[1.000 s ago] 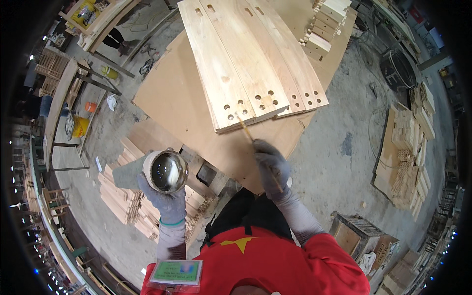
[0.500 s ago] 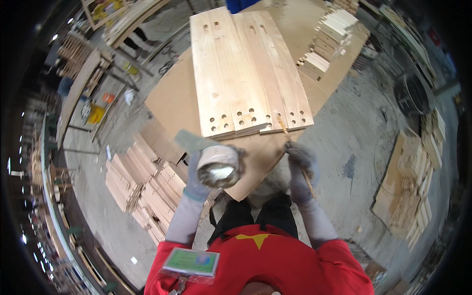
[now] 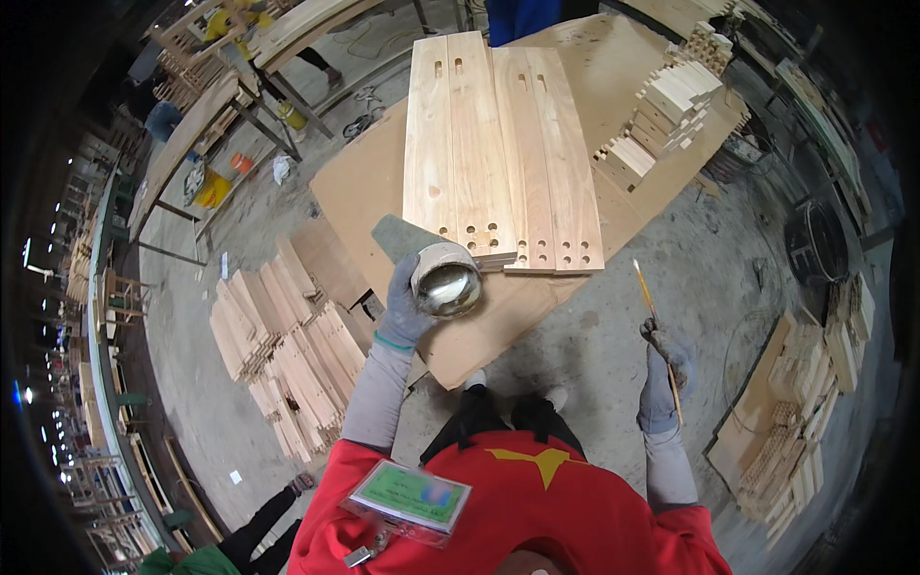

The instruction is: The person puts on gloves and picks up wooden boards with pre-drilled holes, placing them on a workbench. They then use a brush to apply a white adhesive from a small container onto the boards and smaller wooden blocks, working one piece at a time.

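Note:
My gloved left hand [image 3: 406,305] is wrapped round a round pot [image 3: 447,280] with whitish stuff inside, close to the front edge of the drilled boards. A flat grey-green piece [image 3: 402,238] sticks out beyond that hand; whether it is gripped too, I cannot tell. Out to the right, my gloved right hand [image 3: 667,362] grips a thin brush [image 3: 646,289], tip pointing away from me and touching nothing. Pale wooden boards [image 3: 460,144] lie side by side on brown cardboard [image 3: 369,158], with round holes at their near ends and slots at the far ends.
Stacked wooden pieces [image 3: 661,115] stand at the cardboard's far right. More wood lies in piles on the floor at left [image 3: 287,355] and right [image 3: 791,412]. A black bucket [image 3: 815,240] stands at right. People are partly visible at the far edge and lower left.
The brush has left the near ends of the boards and moved right with my right hand. My left hand and the pot have shifted slightly right and away from me.

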Tool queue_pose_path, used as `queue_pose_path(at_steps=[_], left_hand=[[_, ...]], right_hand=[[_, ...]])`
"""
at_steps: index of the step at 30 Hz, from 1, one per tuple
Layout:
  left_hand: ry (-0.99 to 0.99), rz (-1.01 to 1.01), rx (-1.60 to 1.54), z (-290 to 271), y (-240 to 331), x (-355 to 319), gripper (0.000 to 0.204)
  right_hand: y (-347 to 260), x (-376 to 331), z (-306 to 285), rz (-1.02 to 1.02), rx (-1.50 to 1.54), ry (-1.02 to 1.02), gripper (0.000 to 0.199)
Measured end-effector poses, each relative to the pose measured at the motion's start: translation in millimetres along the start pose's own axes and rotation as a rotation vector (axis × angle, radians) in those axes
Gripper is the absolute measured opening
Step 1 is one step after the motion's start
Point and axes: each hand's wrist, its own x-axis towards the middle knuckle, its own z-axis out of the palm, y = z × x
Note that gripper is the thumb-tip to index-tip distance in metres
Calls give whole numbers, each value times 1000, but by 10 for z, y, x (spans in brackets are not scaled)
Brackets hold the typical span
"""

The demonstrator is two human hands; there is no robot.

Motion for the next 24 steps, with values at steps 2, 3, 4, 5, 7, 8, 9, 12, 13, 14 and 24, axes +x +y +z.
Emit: queue_pose_path(at_steps=[2, 3, 4, 5, 7, 8, 9, 12, 13, 14, 24], left_hand=[[-35, -12, -26, -6, 33, 69, 54], [-27, -5, -22, -14, 67, 117, 52], [-21, 1, -20, -1, 91, 186, 51], [-38, 8, -23, 5, 127, 250, 46], [-70, 58, 57, -67, 186, 424, 43], [-73, 37, 19, -17, 220, 488, 43], [-75, 17, -19, 37, 253, 546, 43], [-57, 3, -35, 87, 346, 648, 43], [-45, -4, -43, 60, 367, 672, 43], [-109, -25, -40, 79, 406, 652, 44], [-73, -65, 47, 695, 179, 406, 60]], right_hand=[[-44, -54, 111, 75, 64, 64, 14], [-67, -80, 194, 111, 96, 97, 14], [-83, -106, 284, 162, 164, 142, 15], [-104, -138, 404, 212, 241, 184, 16], [-195, -161, 591, 230, 328, 229, 17], [-241, -174, 657, 202, 331, 239, 18], [-279, -180, 695, 174, 333, 248, 18], [-395, -196, 713, 175, 272, 262, 17], [-418, -226, 689, 177, 269, 266, 18], [-420, -247, 642, 178, 266, 273, 19], [-212, -184, -217, 362, 222, 435, 20]])
